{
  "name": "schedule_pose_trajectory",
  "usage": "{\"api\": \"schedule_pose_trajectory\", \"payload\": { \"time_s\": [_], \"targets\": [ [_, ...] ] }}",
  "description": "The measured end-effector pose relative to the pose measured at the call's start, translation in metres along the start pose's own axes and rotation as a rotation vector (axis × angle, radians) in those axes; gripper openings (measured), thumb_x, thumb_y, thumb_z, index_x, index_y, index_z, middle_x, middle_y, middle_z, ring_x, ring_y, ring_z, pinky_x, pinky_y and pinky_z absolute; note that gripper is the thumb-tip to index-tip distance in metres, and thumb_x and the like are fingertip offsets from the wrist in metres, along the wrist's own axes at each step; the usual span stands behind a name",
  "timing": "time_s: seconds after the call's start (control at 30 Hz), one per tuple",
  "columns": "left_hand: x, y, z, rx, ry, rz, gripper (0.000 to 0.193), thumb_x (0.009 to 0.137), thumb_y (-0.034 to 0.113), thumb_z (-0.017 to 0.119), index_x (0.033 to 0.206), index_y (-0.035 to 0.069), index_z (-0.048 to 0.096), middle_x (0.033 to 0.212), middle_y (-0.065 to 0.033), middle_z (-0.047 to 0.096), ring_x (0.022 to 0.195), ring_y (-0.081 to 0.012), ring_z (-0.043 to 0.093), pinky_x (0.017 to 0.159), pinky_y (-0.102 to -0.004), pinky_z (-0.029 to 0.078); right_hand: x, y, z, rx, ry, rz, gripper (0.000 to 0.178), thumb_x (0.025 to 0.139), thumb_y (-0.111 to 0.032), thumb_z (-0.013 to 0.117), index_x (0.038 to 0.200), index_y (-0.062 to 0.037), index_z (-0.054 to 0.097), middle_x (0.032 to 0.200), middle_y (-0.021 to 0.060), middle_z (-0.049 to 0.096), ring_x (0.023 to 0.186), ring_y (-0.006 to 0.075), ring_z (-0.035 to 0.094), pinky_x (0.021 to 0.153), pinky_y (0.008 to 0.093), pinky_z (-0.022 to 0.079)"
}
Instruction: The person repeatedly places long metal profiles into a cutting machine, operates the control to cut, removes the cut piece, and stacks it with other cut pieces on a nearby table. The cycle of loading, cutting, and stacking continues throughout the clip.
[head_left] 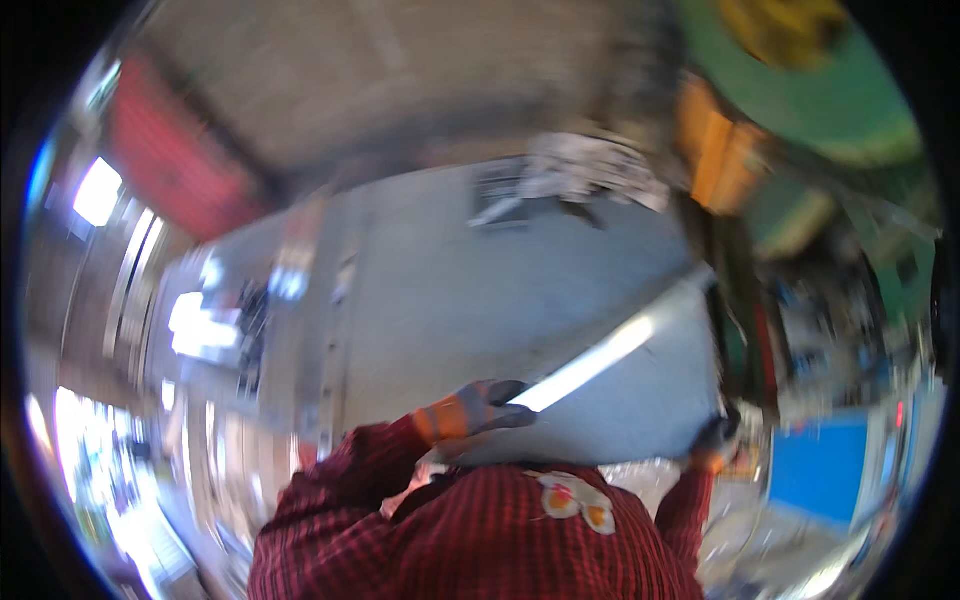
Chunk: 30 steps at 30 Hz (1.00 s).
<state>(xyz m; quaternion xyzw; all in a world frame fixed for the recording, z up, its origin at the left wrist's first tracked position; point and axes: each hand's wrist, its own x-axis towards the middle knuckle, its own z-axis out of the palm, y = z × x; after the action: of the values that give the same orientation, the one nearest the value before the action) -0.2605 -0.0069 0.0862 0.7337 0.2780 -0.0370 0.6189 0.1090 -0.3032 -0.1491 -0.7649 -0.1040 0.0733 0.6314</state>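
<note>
My left hand (482,408), in a grey and orange work glove, is closed on the near end of a long, flat, shiny metal strip (598,362). From there the strip slants away to the right over a grey-blue tabletop (450,290), its far end near the right edge. Whether it touches the surface I cannot tell. My right hand (714,440), gloved alike, is at the table's near right corner. Motion blur smears its fingers, so their pose and anything in them stay unclear.
A crumpled pale cloth (592,168) lies at the table's far edge, beside a dark flat grid-like piece (498,195). Green machinery (850,120) and an orange block (712,150) stand at the far right. A blue panel (820,468) is at right, a red object (175,150) far left.
</note>
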Motion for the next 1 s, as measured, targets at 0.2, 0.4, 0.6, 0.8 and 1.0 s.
{"api": "schedule_pose_trajectory", "payload": {
  "time_s": [0.2, 0.4, 0.6, 0.8, 1.0],
  "targets": [
    [-0.049, -0.058, 0.01, -0.061, 0.253, -0.133, 0.082, 0.085, 0.057, 0.071, 0.139, -0.002, 0.051, 0.137, -0.0199, 0.058, 0.126, -0.0298, 0.056, 0.106, -0.0376, 0.042, 0.043, 0.045, -0.024, -0.412, 0.044, -0.247, 0.033, 0.101, -0.016, 0.051, 0.125, 0.005, 0.059, 0.126, 0.0183, 0.062, 0.113, 0.0301, 0.056, 0.102, 0.0396, 0.043],
    [-0.117, -0.085, -0.012, 0.266, 0.702, -0.185, 0.079, 0.081, 0.054, 0.077, 0.135, 0.0, 0.056, 0.11, -0.0195, 0.067, 0.097, -0.0293, 0.067, 0.083, -0.038, 0.053, 0.015, -0.06, 0.02, -0.823, 0.163, -0.493, 0.034, 0.096, -0.02, 0.058, 0.127, -0.008, 0.062, 0.12, 0.0153, 0.062, 0.112, 0.0372, 0.056, 0.095, 0.047, 0.044],
    [-0.197, -0.139, -0.045, 0.723, 1.192, -0.354, 0.075, 0.074, 0.056, 0.079, 0.127, 0.005, 0.063, 0.097, -0.0176, 0.066, 0.088, -0.0367, 0.063, 0.079, -0.0442, 0.051, 0.006, -0.074, 0.051, -0.98, 0.136, -0.523, 0.036, 0.093, -0.028, 0.062, 0.127, -0.0156, 0.064, 0.124, 0.0101, 0.063, 0.114, 0.0336, 0.057, 0.098, 0.0484, 0.043],
    [-0.19, -0.19, -0.025, 0.632, 1.231, -0.75, 0.088, 0.075, 0.05, 0.078, 0.147, 0.012, 0.044, 0.135, -0.0189, 0.05, 0.12, -0.0394, 0.05, 0.099, -0.0492, 0.044, 0.0, -0.079, 0.051, -0.991, 0.101, -0.543, 0.033, 0.094, -0.028, 0.061, 0.123, -0.0136, 0.066, 0.122, 0.0096, 0.064, 0.117, 0.0307, 0.057, 0.101, 0.0456, 0.042],
    [-0.172, -0.214, -0.024, 0.714, 1.345, -0.746, 0.097, 0.075, 0.049, 0.076, 0.154, 0.013, 0.033, 0.157, -0.0178, 0.031, 0.141, -0.0401, 0.031, 0.114, -0.0551, 0.026, -0.002, -0.088, 0.053, -0.983, 0.029, -0.557, 0.029, 0.097, -0.025, 0.057, 0.122, -0.0131, 0.066, 0.121, 0.0105, 0.064, 0.118, 0.0313, 0.055, 0.102, 0.0451, 0.041]
  ]
}}
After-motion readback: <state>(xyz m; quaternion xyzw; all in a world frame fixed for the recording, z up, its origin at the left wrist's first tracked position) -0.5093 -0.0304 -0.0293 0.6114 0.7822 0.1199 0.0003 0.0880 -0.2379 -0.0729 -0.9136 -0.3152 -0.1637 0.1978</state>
